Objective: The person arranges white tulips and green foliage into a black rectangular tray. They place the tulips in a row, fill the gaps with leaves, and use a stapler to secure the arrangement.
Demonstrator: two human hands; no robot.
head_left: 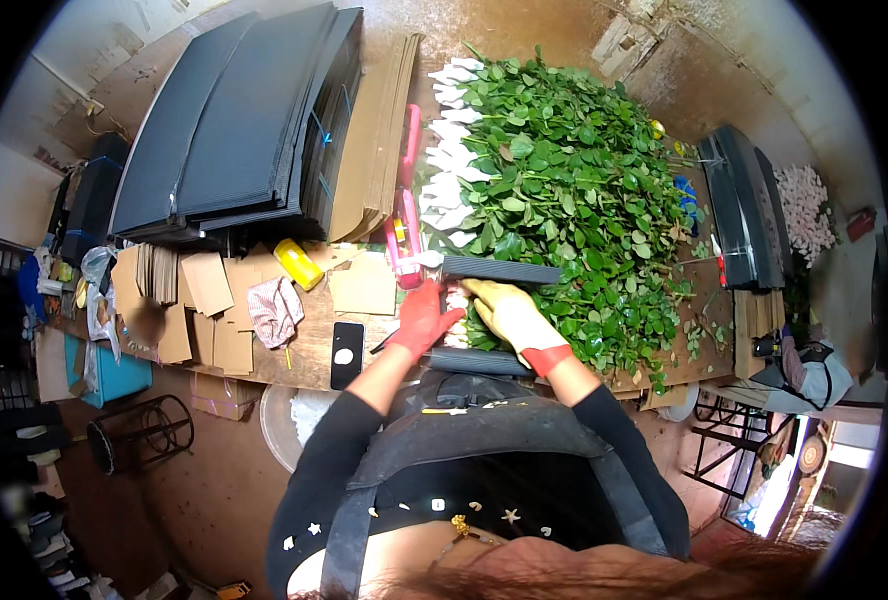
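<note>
My left hand (425, 320), in a red glove, is at the head end of a row of pale pink flower heads (456, 303), thumb spread from its fingers. My right hand (510, 314), in a pale yellow glove with a red cuff, lies over the stems just right of them, its fingers stretched left and their tips at the flowers. Beyond both hands a dark corrugated sheet (499, 269) stands on edge; a dark rolled edge (479, 361) lies nearer me. Leafy rose stems (574, 190) with white-sleeved buds (451, 160) are heaped beyond.
Pink tools (406, 225) lie left of the buds. Farther left are stacked dark corrugated sheets (249, 110), brown cardboard (369, 150), a yellow roll (299, 264), a cloth (275, 311) and a phone (347, 355). More dark sheets (742, 210) stand at the right; another person (822, 377) is beyond.
</note>
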